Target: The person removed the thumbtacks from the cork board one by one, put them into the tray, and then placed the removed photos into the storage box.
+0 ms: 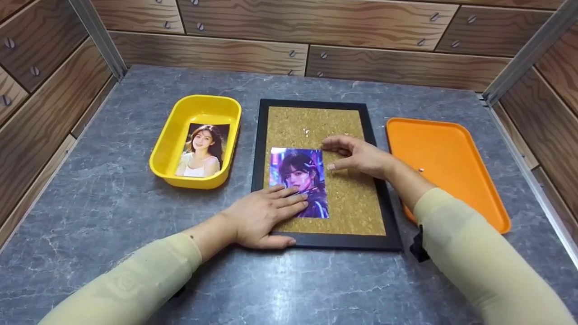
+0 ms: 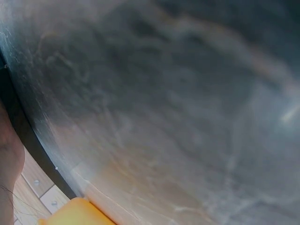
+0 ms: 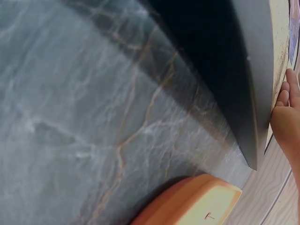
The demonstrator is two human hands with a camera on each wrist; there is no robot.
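Observation:
A photo print [image 1: 298,164] of a dark-haired figure in purple and blue light lies on the cork board [image 1: 352,207], which has a black frame. My left hand [image 1: 266,212] rests on the lower left of this print, fingers spread over it and thumb on the frame's bottom edge. Just right of the print, my right hand [image 1: 361,155] is over the cork, its fingers and thumb apart and pointing left, with nothing visible between them. In the right wrist view, the right hand [image 3: 287,112] shows at the edge beside the frame [image 3: 260,93].
On the left stands a yellow tray [image 1: 162,153] with another photo [image 1: 203,151] of a person in white. An orange tray [image 1: 451,180] lies at the right, a tiny shiny piece [image 1: 421,170] on it. Small clear bits [image 1: 306,132] sit on the upper cork. Wood-patterned walls enclose the table.

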